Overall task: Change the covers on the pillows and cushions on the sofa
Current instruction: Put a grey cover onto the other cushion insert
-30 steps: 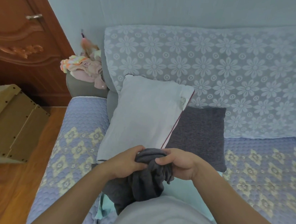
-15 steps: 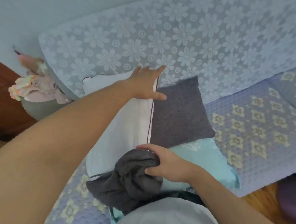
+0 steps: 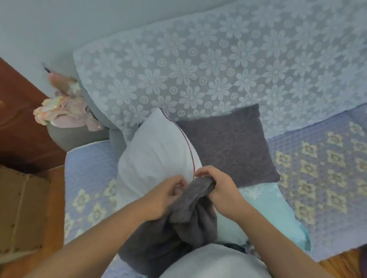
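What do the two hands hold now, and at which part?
Both hold the dark grey cover: the right hand grips its bunched top end, the left hand pinches the fabric beside it.

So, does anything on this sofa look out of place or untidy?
Only the pile of pink and pale crumpled clothes heaped on the sofa's grey armrest looks untidy. The bare white pillow suits the cover change.

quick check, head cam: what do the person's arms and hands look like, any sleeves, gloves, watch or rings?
Both forearms are bare right up to the bottom frame edge, with no sleeve cuff in view. The left hand and right hand wear no gloves. No watch, bracelet or ring shows on the visible sides. The only clothing seen is a light grey garment over the torso at the bottom centre.
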Available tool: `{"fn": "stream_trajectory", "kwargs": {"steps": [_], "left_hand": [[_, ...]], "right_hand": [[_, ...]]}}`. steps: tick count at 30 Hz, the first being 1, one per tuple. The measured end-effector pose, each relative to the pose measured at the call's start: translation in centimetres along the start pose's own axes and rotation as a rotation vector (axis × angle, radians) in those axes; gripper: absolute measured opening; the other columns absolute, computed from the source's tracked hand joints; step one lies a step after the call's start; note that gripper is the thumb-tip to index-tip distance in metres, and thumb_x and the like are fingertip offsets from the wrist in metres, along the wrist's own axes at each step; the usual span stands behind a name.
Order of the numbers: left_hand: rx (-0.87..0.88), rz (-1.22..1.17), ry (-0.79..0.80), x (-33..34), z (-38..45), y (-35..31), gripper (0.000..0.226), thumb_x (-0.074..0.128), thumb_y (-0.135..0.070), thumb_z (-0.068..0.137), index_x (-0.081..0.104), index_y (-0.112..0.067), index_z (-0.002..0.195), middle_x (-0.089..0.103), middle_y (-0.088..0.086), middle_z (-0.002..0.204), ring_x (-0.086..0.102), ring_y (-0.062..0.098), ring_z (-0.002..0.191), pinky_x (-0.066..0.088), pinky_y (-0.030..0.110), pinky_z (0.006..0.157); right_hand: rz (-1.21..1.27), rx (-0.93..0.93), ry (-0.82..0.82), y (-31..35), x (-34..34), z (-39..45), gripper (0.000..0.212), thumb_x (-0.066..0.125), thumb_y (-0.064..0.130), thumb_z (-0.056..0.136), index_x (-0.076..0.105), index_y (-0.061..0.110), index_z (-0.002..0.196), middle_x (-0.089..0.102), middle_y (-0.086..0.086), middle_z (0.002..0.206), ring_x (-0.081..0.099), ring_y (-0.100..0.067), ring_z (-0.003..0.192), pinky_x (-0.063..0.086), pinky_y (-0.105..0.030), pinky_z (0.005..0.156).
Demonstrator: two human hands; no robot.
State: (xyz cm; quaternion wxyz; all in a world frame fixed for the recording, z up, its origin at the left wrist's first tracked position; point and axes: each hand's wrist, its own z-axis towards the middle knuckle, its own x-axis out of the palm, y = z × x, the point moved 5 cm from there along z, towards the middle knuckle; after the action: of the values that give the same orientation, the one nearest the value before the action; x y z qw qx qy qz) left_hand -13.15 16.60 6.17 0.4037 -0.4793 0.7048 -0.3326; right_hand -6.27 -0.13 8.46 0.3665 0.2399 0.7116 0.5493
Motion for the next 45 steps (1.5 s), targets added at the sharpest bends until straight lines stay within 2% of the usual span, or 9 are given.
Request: {"fn": "stream_trajectory", "kwargs": {"steps": [9,13,16,23,26,29,37,41,45], "left_hand": [[-0.135,-0.027,-0.548,0.0,-1.6,2.2,0.022,0.045,-0.031,0.107,0.065,-0.025,0.101,0.070,-0.007,0.095,0.064,0.012,0.090,0.051,0.029,0.082],[0.233,0.637,-0.430,-2.2,0.6,-3.3,0.030,0.052,-0.012,0.099,0.069,-0.022,0.122,0.058,-0.006,0.124,0.053,0.012,0.114,0.045,0.029,0.100],[0.466,0.828,-0.452,-3.7,5.1,-9.8,0.047,0.069,-0.017,0.089,0.060,-0.018,0.135,0.054,0.004,0.137,0.049,0.025,0.127,0.042,0.041,0.106],[0.099,1.301,0.043,-2.7,16.8,-12.6,0.075,0.044,-0.077,0.088,0.035,-0.035,0.150,0.047,-0.002,0.151,0.034,0.025,0.146,0.018,0.048,0.120],[0.115,1.160,0.273,-0.2,13.6,-9.2,0.023,0.042,-0.061,0.094,0.049,-0.040,0.098,0.062,-0.012,0.098,0.061,0.024,0.111,0.039,0.038,0.092],[0.171,1.131,0.298,2.0,8.6,-5.3,0.019,0.056,-0.043,0.090,0.047,-0.031,0.103,0.061,-0.004,0.086,0.060,0.029,0.088,0.041,0.039,0.073],[-0.064,0.644,0.291,0.0,0.7,-2.0,0.019,0.053,-0.031,0.091,0.062,-0.031,0.107,0.068,-0.007,0.101,0.062,0.014,0.091,0.050,0.039,0.085],[-0.196,0.415,0.173,-0.3,-0.9,-2.5,0.040,0.058,-0.064,0.082,0.064,-0.026,0.089,0.066,-0.009,0.088,0.062,0.010,0.083,0.051,0.037,0.084],[-0.181,0.423,-0.143,-0.6,-0.3,-2.0,0.030,0.059,-0.051,0.097,0.071,-0.025,0.087,0.072,-0.004,0.088,0.068,0.017,0.086,0.052,0.034,0.084]], "right_hand": [[-0.189,0.128,0.170,-2.0,0.5,5.7,0.040,0.064,0.000,0.087,0.062,0.018,0.122,0.064,0.006,0.107,0.062,-0.005,0.094,0.046,-0.014,0.077],[-0.175,0.169,0.021,-3.0,-0.5,4.0,0.040,0.053,-0.009,0.083,0.067,0.019,0.107,0.069,0.003,0.098,0.065,-0.012,0.091,0.055,-0.033,0.081],[-0.176,0.142,0.034,-2.9,0.3,1.0,0.038,0.053,-0.012,0.081,0.065,0.021,0.097,0.068,0.007,0.091,0.061,0.003,0.083,0.047,-0.015,0.075],[-0.184,0.035,0.013,-2.8,1.1,-1.5,0.037,0.059,-0.003,0.082,0.065,0.027,0.103,0.067,0.013,0.096,0.061,-0.003,0.092,0.051,-0.022,0.081],[-0.086,0.075,-0.124,-3.5,-1.5,-3.2,0.042,0.053,-0.010,0.078,0.065,0.024,0.100,0.069,0.012,0.094,0.063,-0.004,0.090,0.051,-0.023,0.081],[-0.019,0.113,-0.165,-4.3,-2.6,-4.4,0.046,0.053,-0.013,0.078,0.066,0.025,0.100,0.069,0.012,0.096,0.063,-0.002,0.090,0.048,-0.019,0.080],[-0.090,0.033,0.128,-2.1,0.6,0.3,0.048,0.054,-0.015,0.079,0.067,0.022,0.108,0.069,0.009,0.102,0.063,-0.002,0.095,0.047,-0.012,0.081],[-0.067,0.106,0.275,-1.4,1.8,2.7,0.042,0.062,-0.007,0.082,0.061,0.019,0.114,0.066,-0.002,0.106,0.063,-0.010,0.090,0.053,-0.024,0.082],[-0.396,0.386,-0.157,-2.7,-0.1,3.4,0.032,0.073,0.037,0.080,0.056,0.020,0.102,0.053,0.002,0.103,0.049,-0.017,0.095,0.046,-0.036,0.085]]}}
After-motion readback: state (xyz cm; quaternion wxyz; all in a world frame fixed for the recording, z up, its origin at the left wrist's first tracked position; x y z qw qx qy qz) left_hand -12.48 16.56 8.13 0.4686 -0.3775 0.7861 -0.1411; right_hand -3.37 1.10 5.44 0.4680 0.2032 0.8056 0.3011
